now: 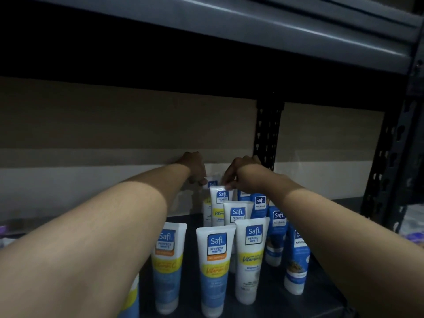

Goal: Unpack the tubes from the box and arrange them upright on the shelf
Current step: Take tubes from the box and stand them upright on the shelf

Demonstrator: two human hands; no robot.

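Note:
Several Safi tubes stand upright, cap down, on the dark shelf (275,294): white ones in the middle, such as one at the front (215,267), and blue ones on the right (297,260). Both my arms reach to the back of the shelf. My left hand (195,167) pinches the top of a rear white tube (213,183), mostly hidden behind another. My right hand (238,172) grips the crimped top of a white tube (219,204) just in front of it. The box is out of view.
A grey upper shelf (298,35) hangs low overhead. Dark perforated uprights stand at the back (267,134) and at the right (394,157). A beige wall closes the back. Bare shelf surface lies behind and left of the tubes.

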